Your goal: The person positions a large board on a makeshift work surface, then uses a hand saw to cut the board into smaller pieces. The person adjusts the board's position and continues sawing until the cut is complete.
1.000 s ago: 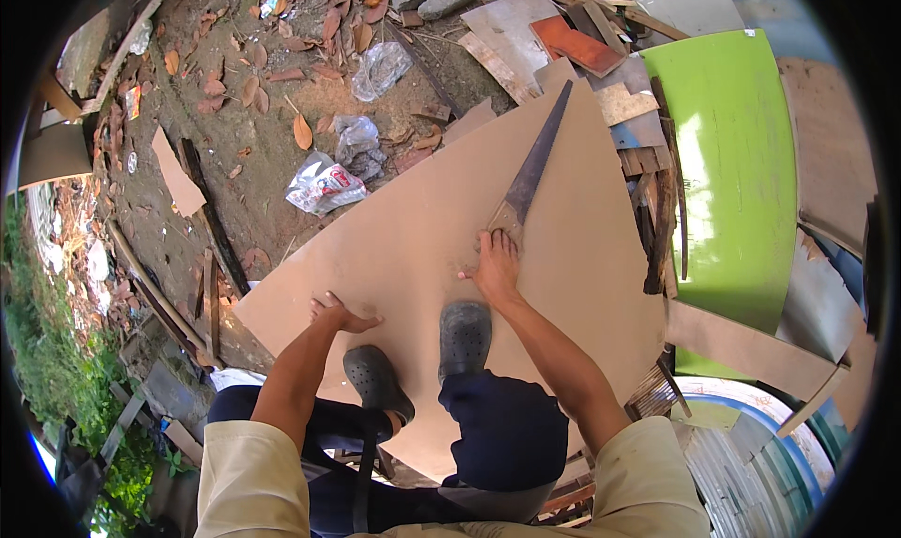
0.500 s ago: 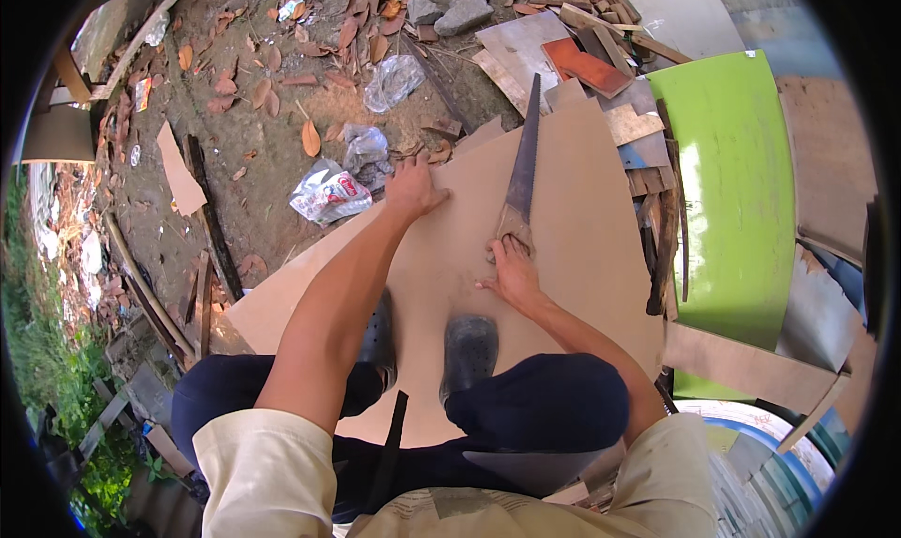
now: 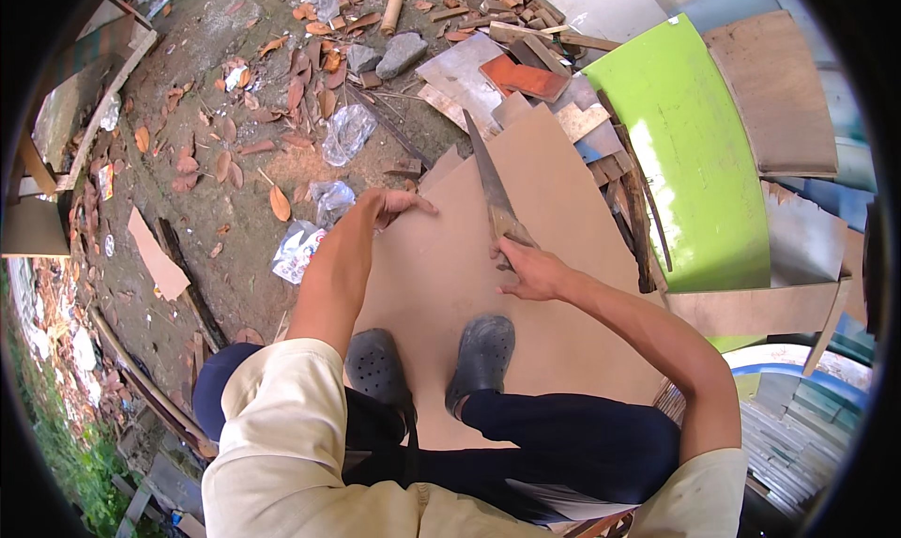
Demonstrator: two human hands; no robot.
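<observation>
The right grip (image 3: 535, 269) holds a handsaw (image 3: 493, 186).

"What is the person wearing on top?"

"A cream, short-sleeved shirt (image 3: 446, 514) at six o'clock, with its loose, creased left sleeve (image 3: 274, 421) at half past seven and its right sleeve (image 3: 702, 493) between four and five."

"And further down the body?"

"Navy trousers (image 3: 582, 433), with a light grey panel (image 3: 563, 500) at five o'clock. The left clog (image 3: 378, 364) at seven and right clog (image 3: 483, 350) between five and six are dark grey and round-toed; small holes dot the left one."
</observation>
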